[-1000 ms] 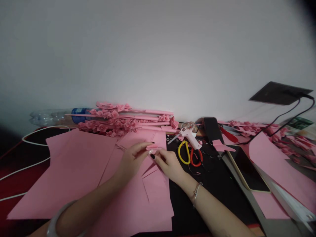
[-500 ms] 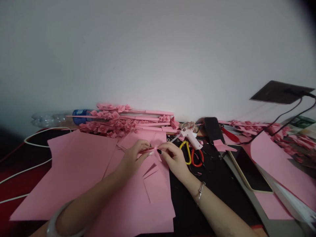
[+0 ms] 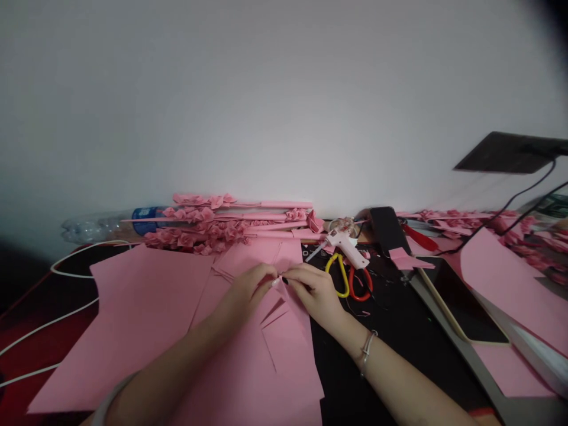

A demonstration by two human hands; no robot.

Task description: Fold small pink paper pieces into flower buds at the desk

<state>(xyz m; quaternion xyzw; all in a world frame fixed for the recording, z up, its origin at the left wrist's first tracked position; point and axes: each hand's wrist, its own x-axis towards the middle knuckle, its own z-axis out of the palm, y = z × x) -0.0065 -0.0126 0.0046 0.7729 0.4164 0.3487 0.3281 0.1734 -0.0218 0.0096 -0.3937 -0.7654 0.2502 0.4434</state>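
My left hand [image 3: 246, 293] and my right hand [image 3: 316, 291] meet near the middle of the view, fingertips almost touching. Both pinch a small folded pink paper piece [image 3: 281, 289], mostly hidden by the fingers. Beneath them lie large pink sheets [image 3: 248, 367], with a few small cut or folded pink pieces [image 3: 275, 313] just in front of the fingers. Right of my right hand are scissors with a yellow and a red handle [image 3: 339, 275] and a white glue gun [image 3: 348, 248].
Pink paper flowers on stems [image 3: 208, 228] lie along the wall beside a clear plastic bottle [image 3: 95, 228]. A dark phone [image 3: 388, 231], a light-framed device [image 3: 465, 305] and more pink paper [image 3: 515, 284] are at right. White cable [image 3: 57, 316] runs at left.
The view has shifted slightly. My fingertips have drawn closer together around the folded piece, and less of it shows between them.
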